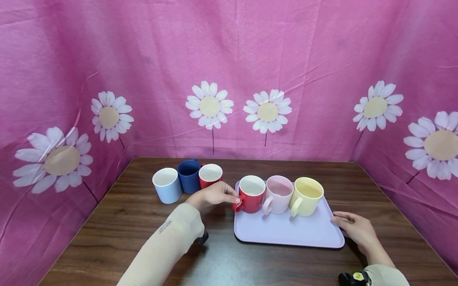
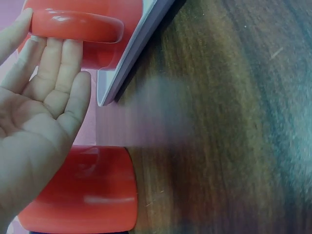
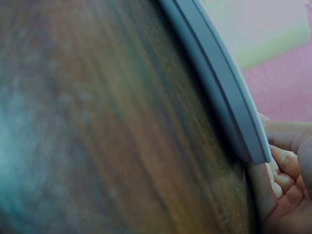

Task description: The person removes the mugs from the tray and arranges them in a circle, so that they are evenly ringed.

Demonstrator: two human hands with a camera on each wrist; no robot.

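My left hand (image 1: 217,194) pinches the handle of a red mug (image 1: 251,198) with a white inside, at the left end of the lilac tray (image 1: 286,234). In the left wrist view, the thumb and fingertips meet the red handle (image 2: 78,27). To the right of that mug stand a pink mug (image 1: 278,196) and a yellow mug (image 1: 307,198), both upright on the tray. My right hand (image 1: 358,230) holds the tray's right edge; in the right wrist view, the thumb and fingers lie about the rim (image 3: 229,102).
Left of the tray, a light blue mug (image 1: 168,188), a dark blue mug (image 1: 189,178) and another red mug (image 1: 210,176) stand close together on the wooden table (image 1: 118,222). Pink cloth (image 1: 236,51) with daisies walls the back and sides.
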